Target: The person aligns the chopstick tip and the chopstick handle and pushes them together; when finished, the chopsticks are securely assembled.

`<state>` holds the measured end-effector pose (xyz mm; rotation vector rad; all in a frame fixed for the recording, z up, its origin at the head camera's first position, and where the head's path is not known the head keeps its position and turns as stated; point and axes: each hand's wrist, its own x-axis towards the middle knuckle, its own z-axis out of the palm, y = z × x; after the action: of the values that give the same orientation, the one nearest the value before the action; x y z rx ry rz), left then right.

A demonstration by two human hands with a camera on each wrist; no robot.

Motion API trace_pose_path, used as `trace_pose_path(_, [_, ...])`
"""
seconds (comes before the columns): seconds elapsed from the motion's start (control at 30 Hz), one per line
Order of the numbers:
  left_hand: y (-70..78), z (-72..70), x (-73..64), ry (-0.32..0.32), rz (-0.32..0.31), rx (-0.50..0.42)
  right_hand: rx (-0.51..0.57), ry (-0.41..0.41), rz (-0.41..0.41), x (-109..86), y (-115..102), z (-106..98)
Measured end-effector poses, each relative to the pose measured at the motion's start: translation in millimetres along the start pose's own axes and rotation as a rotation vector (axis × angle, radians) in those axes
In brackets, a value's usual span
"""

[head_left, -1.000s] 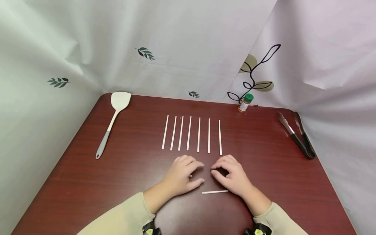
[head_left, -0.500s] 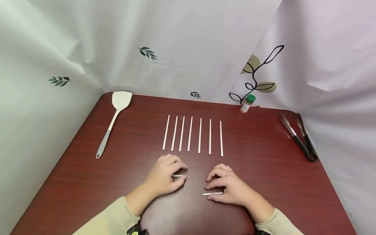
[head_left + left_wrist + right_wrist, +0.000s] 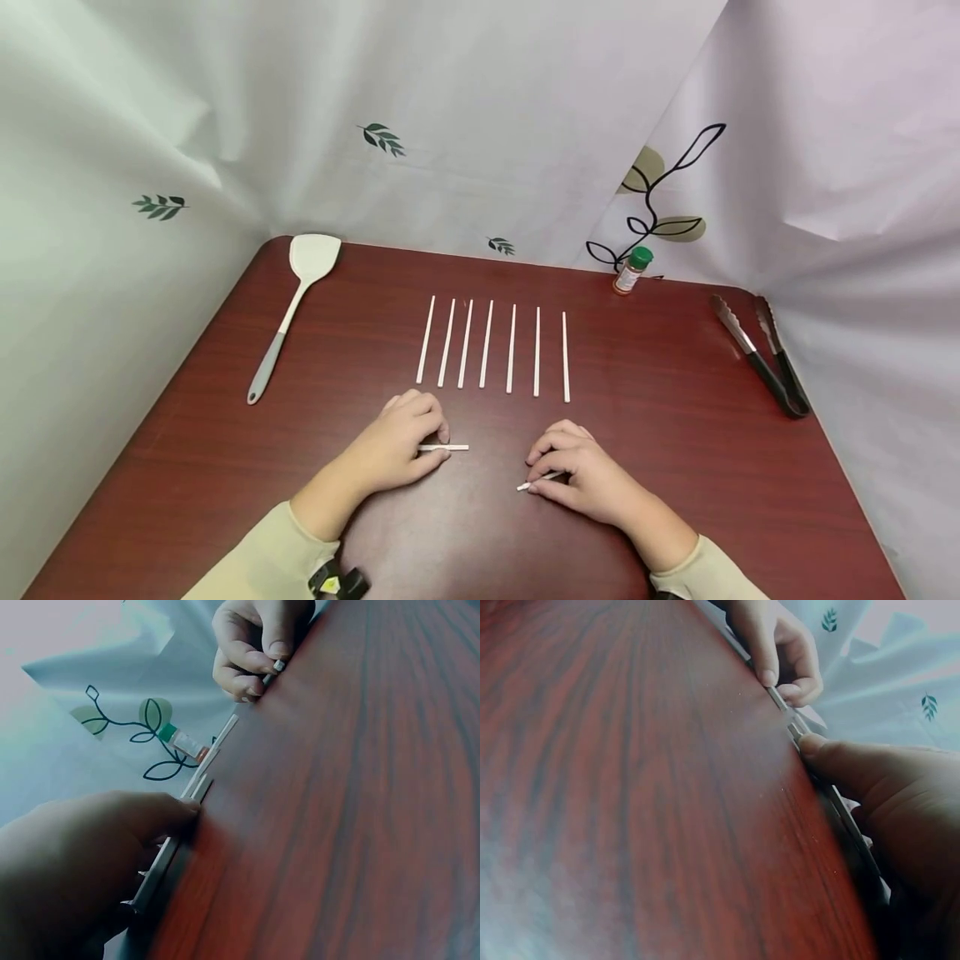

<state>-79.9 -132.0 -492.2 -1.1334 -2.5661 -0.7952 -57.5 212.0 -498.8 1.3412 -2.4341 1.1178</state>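
My left hand (image 3: 397, 442) pinches a short white chopstick piece (image 3: 459, 447) between thumb and fingers, close over the table. The piece's blunt end points right, and its other end is hidden under the palm. To its right, my right hand (image 3: 588, 475) pinches a second chopstick piece (image 3: 522, 487) by thumb and fingertips. That one has a narrower tip pointing left, and the palm covers its far part. A gap separates the two ends in the head view. In the right wrist view, the left piece (image 3: 777, 697) lines up roughly with the right piece (image 3: 796, 733).
Several white chopsticks (image 3: 486, 343) lie side by side beyond the hands on the dark red table (image 3: 360, 317). A white spatula (image 3: 296, 304) with a grey handle lies far left. A green-capped spice bottle (image 3: 632, 271) stands at the back; tongs (image 3: 765, 358) lie far right.
My left hand has moved left, drawing away from the right hand, and more of its piece shows. My right hand has come down nearer and taken hold of the piece lying on the table.
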Motion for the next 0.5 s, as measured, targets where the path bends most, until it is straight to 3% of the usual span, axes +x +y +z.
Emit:
trace_pose_path(0.27, [3.9, 2.6, 0.9, -0.061, -0.057, -0.040, 0.008, 0.030, 0.027, 1.5, 0, 0])
trace_pose_path(0.5, [13.0, 10.4, 7.2, -0.053, -0.040, -0.071, -0.016, 0.073, 0.121, 2.2, -3, 2])
